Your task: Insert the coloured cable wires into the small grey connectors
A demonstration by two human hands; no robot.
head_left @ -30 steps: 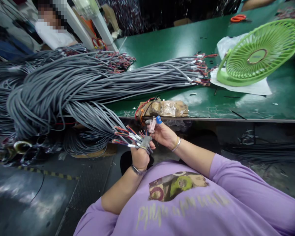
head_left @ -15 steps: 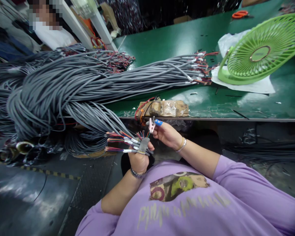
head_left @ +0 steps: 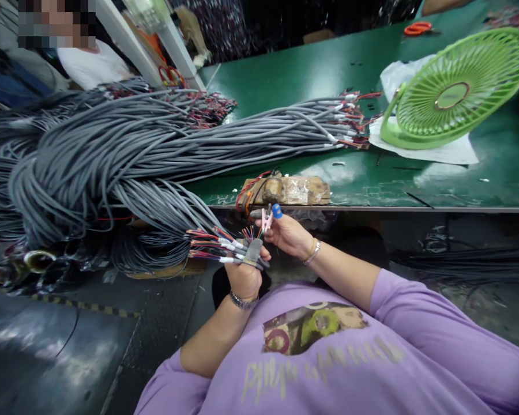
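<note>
My left hand (head_left: 245, 279) is closed round the ends of several grey cables (head_left: 237, 249), held below the table's front edge. Thin red, orange and blue wires fan out from their white-banded ends. A grey wrapping (head_left: 254, 252) covers my left thumb. Just to the right, my right hand (head_left: 288, 233) pinches a small pale pink clip (head_left: 266, 220), which looks like a clothes peg, beside upright coloured wires (head_left: 251, 232). A blue band (head_left: 277, 211) wraps one of its fingertips. The clip's exact contact with the wires is too small to tell.
A large heap of grey cables (head_left: 78, 144) drapes over the green table (head_left: 285, 75). A wooden block (head_left: 303, 190) with wires sits at its front edge. A green fan (head_left: 454, 95) and orange-handled scissors (head_left: 417, 29) lie right. Another person (head_left: 90, 63) is at the far left.
My right hand and the pink clip have shifted slightly left and the clip has tilted. My left hand keeps its hold on the cables. The view has shifted a little.
</note>
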